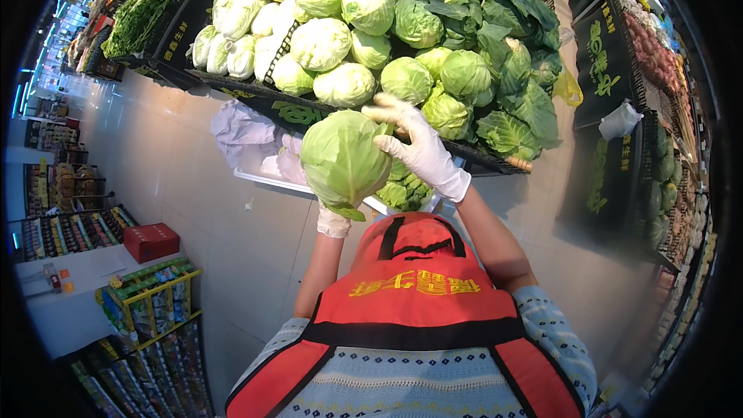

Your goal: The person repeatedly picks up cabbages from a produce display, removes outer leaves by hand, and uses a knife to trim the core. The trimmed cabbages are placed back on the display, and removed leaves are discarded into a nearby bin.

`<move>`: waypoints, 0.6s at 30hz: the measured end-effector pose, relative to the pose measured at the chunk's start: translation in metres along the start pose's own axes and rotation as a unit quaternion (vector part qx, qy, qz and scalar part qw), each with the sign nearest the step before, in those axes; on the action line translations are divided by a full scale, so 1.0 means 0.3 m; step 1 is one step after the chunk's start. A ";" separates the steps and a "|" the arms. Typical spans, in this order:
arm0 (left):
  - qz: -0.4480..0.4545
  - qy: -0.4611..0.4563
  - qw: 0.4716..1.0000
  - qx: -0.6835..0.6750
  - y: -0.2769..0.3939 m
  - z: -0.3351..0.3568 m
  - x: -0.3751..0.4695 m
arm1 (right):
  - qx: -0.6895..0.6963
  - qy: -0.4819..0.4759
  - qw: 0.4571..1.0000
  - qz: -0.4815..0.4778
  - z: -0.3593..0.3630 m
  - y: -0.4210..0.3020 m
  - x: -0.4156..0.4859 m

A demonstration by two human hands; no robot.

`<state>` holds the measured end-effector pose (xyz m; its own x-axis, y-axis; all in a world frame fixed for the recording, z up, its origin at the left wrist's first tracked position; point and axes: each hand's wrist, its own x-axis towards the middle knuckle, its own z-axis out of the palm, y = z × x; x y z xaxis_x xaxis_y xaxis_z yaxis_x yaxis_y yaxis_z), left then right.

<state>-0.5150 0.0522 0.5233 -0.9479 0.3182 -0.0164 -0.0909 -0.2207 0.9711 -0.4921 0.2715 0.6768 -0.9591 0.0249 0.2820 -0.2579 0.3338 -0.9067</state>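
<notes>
A green cabbage head [342, 159] rests in my left hand [333, 222], which supports it from below; the cabbage hides most of those fingers. My right hand [421, 148], in a white glove like the left, is at the cabbage's upper right side with thumb and fingers spread apart. The thumb is by a small leaf edge; whether it presses on it I cannot tell. Just beyond is a black display bin [255, 88] heaped with round cabbages [406, 80], paler heads [320, 43] and loose dark outer leaves [514, 11].
Under my hands, a white container [273, 184] holds crumpled wrapping and green leaves [404, 188]. Purple wrapping paper [241, 130] lies at its left. A yellow plastic bag [567, 88] hangs by the bin's right side. Further right stands another produce stand [603, 64]; shelves [78, 232] are at left.
</notes>
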 end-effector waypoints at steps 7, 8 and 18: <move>0.129 0.041 0.924 0.358 0.064 0.025 0.015 | 0.130 0.046 0.989 -0.050 0.022 0.014 -0.064; 0.160 0.044 0.882 0.441 0.073 0.028 0.019 | 0.171 0.036 0.983 -0.057 0.019 0.015 -0.067; -0.102 0.042 0.970 -0.217 0.190 0.063 0.039 | -0.053 0.042 0.996 -0.064 -0.019 -0.056 0.025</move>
<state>-0.5255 0.0608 0.5830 -0.9168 0.3234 -0.2344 -0.3814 -0.5349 0.7539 -0.4943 0.2715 0.6959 -0.9053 0.0527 0.4215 -0.3587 0.4367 -0.8250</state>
